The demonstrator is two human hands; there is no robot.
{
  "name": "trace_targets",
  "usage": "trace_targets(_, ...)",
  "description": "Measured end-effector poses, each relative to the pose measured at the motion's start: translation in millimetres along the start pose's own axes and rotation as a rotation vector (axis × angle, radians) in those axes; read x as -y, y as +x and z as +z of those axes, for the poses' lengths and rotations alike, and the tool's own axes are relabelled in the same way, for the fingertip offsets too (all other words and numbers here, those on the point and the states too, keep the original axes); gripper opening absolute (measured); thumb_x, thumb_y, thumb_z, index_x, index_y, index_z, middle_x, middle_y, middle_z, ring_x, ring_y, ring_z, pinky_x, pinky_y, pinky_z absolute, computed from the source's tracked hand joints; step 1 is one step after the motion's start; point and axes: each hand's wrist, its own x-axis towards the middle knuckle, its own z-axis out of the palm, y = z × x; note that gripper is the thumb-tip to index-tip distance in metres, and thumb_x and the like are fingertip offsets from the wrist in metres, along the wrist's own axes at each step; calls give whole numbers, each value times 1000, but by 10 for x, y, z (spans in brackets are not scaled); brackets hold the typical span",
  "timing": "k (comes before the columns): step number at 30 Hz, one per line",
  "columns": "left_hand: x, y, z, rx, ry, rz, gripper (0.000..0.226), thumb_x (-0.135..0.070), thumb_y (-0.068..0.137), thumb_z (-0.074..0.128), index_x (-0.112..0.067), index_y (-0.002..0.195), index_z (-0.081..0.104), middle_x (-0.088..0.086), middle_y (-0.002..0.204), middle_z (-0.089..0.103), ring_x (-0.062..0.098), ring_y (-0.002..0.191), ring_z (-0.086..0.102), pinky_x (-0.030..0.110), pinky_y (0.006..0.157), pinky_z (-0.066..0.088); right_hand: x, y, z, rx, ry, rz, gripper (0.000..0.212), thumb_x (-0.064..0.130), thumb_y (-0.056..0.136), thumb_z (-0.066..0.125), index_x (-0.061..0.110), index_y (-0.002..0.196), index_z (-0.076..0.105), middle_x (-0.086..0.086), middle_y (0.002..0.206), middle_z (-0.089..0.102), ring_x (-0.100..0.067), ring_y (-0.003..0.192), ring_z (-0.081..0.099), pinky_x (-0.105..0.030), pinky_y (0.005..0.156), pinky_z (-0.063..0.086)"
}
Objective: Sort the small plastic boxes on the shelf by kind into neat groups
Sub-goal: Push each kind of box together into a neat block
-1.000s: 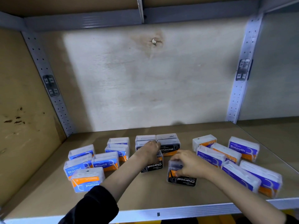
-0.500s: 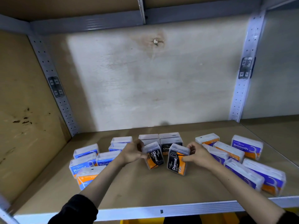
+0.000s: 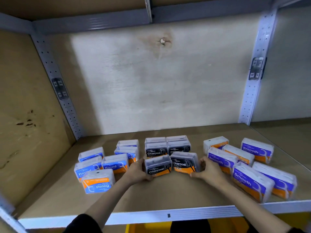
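Small clear plastic boxes stand on the wooden shelf (image 3: 168, 195). In the middle my left hand (image 3: 137, 171) grips a black Charcoal box (image 3: 158, 166) by its left side, and my right hand (image 3: 208, 170) grips a second Charcoal box (image 3: 184, 163) by its right side. Both boxes stand label-forward, side by side, in front of more Charcoal boxes (image 3: 167, 147). Blue Round boxes (image 3: 104, 163) are grouped at the left; one of them (image 3: 98, 182) lies upside down in front. Purple Smooth boxes (image 3: 249, 167) spread at the right.
Perforated metal uprights (image 3: 57, 88) (image 3: 255, 68) stand at the back corners, with a plywood back wall (image 3: 159, 84) between them. A white metal lip (image 3: 168, 215) runs along the shelf's front edge. An upper shelf beam (image 3: 151, 15) hangs overhead.
Both hands turned their Charcoal boxes from tilted on end to upright, label forward, and set them side by side in front of the back Charcoal boxes.
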Motion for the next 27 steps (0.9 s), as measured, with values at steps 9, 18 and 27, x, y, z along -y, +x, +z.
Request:
trace_targets(9, -111, -92, 77, -261, 333, 332, 58, -19, 79, 69, -11, 130, 43, 6, 134, 41, 21, 125, 43, 22, 102, 33, 199, -94, -22, -99, -310, -241, 58, 28, 78, 71, 14, 127, 45, -4, 130, 45, -18, 122, 43, -26, 97, 39)
trace_targets(18, -94, -9, 113, -256, 492, 398, 45, -13, 89, 55, -12, 133, 44, 3, 137, 45, 19, 129, 41, 30, 105, 38, 268, 27, -26, -40, -537, -381, 42, 15, 90, 52, 15, 132, 45, -1, 134, 47, -17, 129, 37, -26, 105, 34)
trace_targets(27, -72, 117, 94, -276, 463, 370, 46, -13, 93, 49, -15, 138, 38, -1, 143, 40, 16, 132, 40, 27, 101, 39, 302, 232, 1, -15, -497, -337, 39, 9, 91, 49, 13, 129, 46, -1, 137, 44, -16, 130, 35, -27, 102, 38)
